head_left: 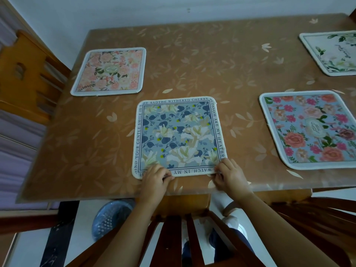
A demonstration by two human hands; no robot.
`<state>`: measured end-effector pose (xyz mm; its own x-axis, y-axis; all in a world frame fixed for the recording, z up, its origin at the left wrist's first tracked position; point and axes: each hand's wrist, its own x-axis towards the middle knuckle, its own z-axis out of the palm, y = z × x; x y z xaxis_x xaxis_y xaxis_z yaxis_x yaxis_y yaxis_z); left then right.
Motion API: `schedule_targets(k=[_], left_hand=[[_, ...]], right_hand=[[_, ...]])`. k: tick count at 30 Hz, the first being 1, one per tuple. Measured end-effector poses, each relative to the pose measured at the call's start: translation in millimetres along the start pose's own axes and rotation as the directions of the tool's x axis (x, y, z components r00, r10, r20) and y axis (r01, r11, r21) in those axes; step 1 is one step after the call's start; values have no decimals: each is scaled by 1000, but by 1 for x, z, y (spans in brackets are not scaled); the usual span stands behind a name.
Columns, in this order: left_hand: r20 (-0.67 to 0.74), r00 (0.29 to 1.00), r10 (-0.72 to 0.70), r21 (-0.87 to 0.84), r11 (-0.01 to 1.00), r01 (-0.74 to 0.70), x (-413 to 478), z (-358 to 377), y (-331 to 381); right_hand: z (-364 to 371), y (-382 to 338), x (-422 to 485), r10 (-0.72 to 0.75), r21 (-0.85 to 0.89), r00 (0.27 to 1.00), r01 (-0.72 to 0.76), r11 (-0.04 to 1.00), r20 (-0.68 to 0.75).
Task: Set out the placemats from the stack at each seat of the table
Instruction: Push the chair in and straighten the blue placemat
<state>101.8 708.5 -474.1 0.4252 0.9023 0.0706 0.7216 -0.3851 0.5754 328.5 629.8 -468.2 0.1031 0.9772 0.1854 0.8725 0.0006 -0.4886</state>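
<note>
A blue floral placemat [178, 134] with a border of printed words lies flat near the table's front edge. My left hand [155, 179] pinches its near-left edge and my right hand [229, 175] pinches its near-right corner. A pink floral placemat [109, 71] lies at the far left. At the right sits a blue placemat with pink roses [310, 130]. A white placemat with green leaves [331, 52] is at the far right, partly cut off by the frame. No stack is in view.
The table [202, 60] has a brown leaf-patterned cover. A wooden chair [27, 74] stands at its left side. Another chair's back [173, 237] is right below me, between my arms. A blue basket [109, 216] sits on the floor under the table edge.
</note>
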Motion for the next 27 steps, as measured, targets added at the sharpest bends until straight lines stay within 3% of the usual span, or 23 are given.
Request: schedule_targets(k=[17, 19, 23, 27], left_hand=[[-23, 1000, 15, 57, 998, -14, -1, 3, -5], [4, 1000, -21, 122, 992, 21, 0, 8, -7], [192, 977, -88, 347, 938, 16, 10, 26, -9], [218, 972, -92, 441, 897, -14, 41, 29, -12]], right_hand=[[5, 2, -12, 24, -16, 1000, -24, 1000, -5], [6, -1, -9, 27, -87, 999, -23, 996, 42], [23, -6, 5, 103, -228, 944, -31, 973, 312], [39, -10, 28, 141, -350, 928, -13, 937, 344]])
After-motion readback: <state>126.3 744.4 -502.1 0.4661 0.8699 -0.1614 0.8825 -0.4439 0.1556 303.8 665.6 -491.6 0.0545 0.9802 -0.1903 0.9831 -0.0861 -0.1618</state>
